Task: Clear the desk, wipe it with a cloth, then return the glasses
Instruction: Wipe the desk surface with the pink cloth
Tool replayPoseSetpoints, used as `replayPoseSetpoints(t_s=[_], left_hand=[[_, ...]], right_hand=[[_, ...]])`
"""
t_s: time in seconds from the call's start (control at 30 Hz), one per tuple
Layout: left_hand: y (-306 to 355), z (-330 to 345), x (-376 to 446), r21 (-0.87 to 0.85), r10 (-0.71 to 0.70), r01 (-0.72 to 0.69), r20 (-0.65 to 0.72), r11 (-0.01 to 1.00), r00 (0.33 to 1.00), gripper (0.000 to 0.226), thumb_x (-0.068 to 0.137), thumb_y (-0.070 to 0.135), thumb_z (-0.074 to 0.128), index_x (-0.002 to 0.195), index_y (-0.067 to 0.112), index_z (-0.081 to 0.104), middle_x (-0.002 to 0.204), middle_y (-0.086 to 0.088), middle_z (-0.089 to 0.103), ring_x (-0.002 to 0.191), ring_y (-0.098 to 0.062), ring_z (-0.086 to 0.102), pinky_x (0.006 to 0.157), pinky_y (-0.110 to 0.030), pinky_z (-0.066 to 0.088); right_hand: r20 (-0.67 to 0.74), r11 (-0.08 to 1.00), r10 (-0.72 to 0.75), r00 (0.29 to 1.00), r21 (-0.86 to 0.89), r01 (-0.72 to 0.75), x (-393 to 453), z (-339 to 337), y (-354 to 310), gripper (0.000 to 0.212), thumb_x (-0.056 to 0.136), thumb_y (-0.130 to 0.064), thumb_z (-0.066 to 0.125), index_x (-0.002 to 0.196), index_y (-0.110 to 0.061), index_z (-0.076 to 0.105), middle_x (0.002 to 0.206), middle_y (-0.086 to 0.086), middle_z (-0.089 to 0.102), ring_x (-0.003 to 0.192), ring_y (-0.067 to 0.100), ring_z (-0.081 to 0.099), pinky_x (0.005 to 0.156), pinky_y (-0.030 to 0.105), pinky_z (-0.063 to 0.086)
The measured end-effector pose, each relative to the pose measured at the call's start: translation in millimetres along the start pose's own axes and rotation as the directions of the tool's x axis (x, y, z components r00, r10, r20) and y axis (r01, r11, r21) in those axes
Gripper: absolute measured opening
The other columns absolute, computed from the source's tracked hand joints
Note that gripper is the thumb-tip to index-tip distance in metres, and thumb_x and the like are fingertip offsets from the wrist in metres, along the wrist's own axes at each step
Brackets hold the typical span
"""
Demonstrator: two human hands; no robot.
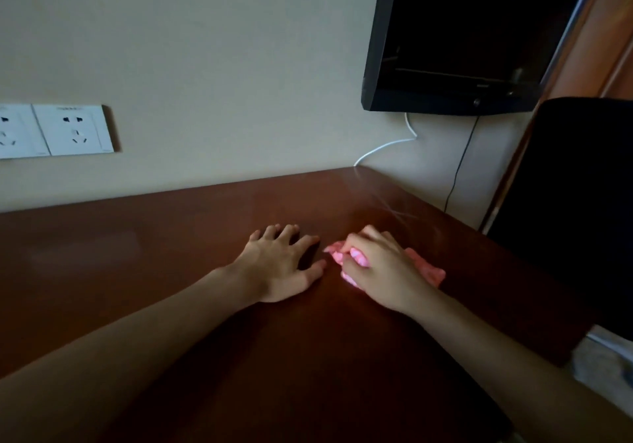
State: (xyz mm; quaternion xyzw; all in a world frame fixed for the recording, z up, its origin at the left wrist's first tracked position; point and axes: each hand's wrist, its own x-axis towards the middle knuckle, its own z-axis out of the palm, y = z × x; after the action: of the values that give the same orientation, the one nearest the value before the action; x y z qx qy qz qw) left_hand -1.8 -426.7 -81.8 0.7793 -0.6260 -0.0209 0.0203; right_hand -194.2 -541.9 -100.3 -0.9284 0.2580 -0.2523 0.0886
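Fingers (371,237) of the right hand (380,268) were curled over a pink cloth (424,266) near the bench's (137,254) far right corner; the left hand (284,264) was spread flat just beside it.

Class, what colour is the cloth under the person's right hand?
Pink. The cloth shows best in the head view, bunched under the right hand on the brown desk.
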Motion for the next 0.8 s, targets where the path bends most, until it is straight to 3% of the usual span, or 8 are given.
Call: replayPoseSetpoints(t_s=[0.1,0.2,0.3,0.47,0.53,0.63,0.73,0.8], left_hand=[[-19,-6,14,0.15,0.002,0.002,-0.026,0.989,1.0,0.072,0.09,0.082,0.009,0.156,0.055,0.007,0.157,-0.006,0.032,0.146,-0.033,0.027,0.117,-0.055,0.026],[-32,1,30,0.08,-0.116,0.111,0.056,0.991,0.992,0.073,0.087,0.085,0.001,0.154,0.058,-0.009,0.171,-0.007,0.001,0.156,-0.035,-0.004,0.123,-0.06,0.004],[-34,9,37,0.046,-0.093,0.09,0.071,0.995,0.993,0.072,0.086,0.085,-0.001,0.151,0.059,-0.017,0.17,-0.004,-0.012,0.156,-0.033,-0.013,0.124,-0.06,-0.001],[-33,10,33,0.054,-0.094,0.091,0.053,0.994,0.994,0.07,0.085,0.085,-0.003,0.147,0.062,-0.024,0.169,0.0,-0.019,0.155,-0.031,-0.02,0.124,-0.058,-0.004],[-31,9,32,0.045,-0.093,0.091,0.053,0.995,0.994,0.069,0.085,0.085,-0.003,0.147,0.062,-0.025,0.169,0.001,-0.02,0.154,-0.03,-0.022,0.124,-0.057,-0.006],[-30,7,31,0.031,-0.095,0.093,0.052,0.995,0.994,0.068,0.086,0.085,-0.002,0.146,0.062,-0.026,0.168,0.003,-0.022,0.154,-0.029,-0.024,0.124,-0.057,-0.008],[-29,6,30,0.029,-0.094,0.092,0.056,0.995,0.994,0.068,0.085,0.085,-0.003,0.145,0.064,-0.027,0.168,0.004,-0.022,0.154,-0.027,-0.024,0.124,-0.056,-0.009],[-29,5,30,0.029,-0.096,0.094,0.051,0.995,0.994,0.067,0.085,0.085,-0.002,0.144,0.064,-0.027,0.168,0.005,-0.022,0.154,-0.026,-0.024,0.124,-0.055,-0.008]], right_hand=[[-0.007,0.996,0.093,0.996,-0.016,-0.093,78,38,28,0.027,0.091,-0.055,0.045,0.081,-0.03,0.047,0.093,-0.005,0.046,0.093,0.032,0.051,0.079,0.037,0.038],[-0.015,0.984,0.17,0.985,-0.052,-0.17,162,73,50,0.021,0.096,-0.046,0.051,0.083,-0.029,0.05,0.101,0.001,0.049,0.106,0.038,0.053,0.091,0.039,0.04],[0.025,0.958,0.247,0.969,-0.16,-0.24,238,102,54,0.029,0.099,-0.045,0.046,0.109,-0.022,0.06,0.126,0.011,0.053,0.122,0.042,0.048,0.105,0.047,0.04],[0.131,0.998,-0.054,0.99,0.042,0.049,285,112,59,0.032,0.092,-0.051,0.06,0.091,-0.02,0.063,0.097,-0.003,0.059,0.097,0.022,0.062,0.087,0.04,0.051],[0.11,0.995,0.013,0.994,0.098,-0.024,291,103,83,0.037,0.09,-0.058,0.061,0.089,-0.021,0.065,0.093,-0.004,0.063,0.09,0.016,0.066,0.085,0.037,0.054],[0.023,0.98,0.157,0.987,-0.128,-0.153,300,105,95,0.03,0.097,-0.047,0.054,0.095,-0.02,0.065,0.107,0.008,0.062,0.106,0.031,0.061,0.088,0.033,0.044],[0.12,0.999,-0.048,0.992,0.014,0.047,288,102,93,0.024,0.097,-0.044,0.06,0.096,-0.021,0.068,0.1,0.001,0.057,0.098,0.023,0.06,0.083,0.031,0.042],[0.189,0.994,-0.062,0.98,0.1,0.043,281,86,112,0.023,0.096,-0.046,0.063,0.094,-0.023,0.069,0.099,-0.002,0.059,0.095,0.017,0.063,0.084,0.029,0.046]])
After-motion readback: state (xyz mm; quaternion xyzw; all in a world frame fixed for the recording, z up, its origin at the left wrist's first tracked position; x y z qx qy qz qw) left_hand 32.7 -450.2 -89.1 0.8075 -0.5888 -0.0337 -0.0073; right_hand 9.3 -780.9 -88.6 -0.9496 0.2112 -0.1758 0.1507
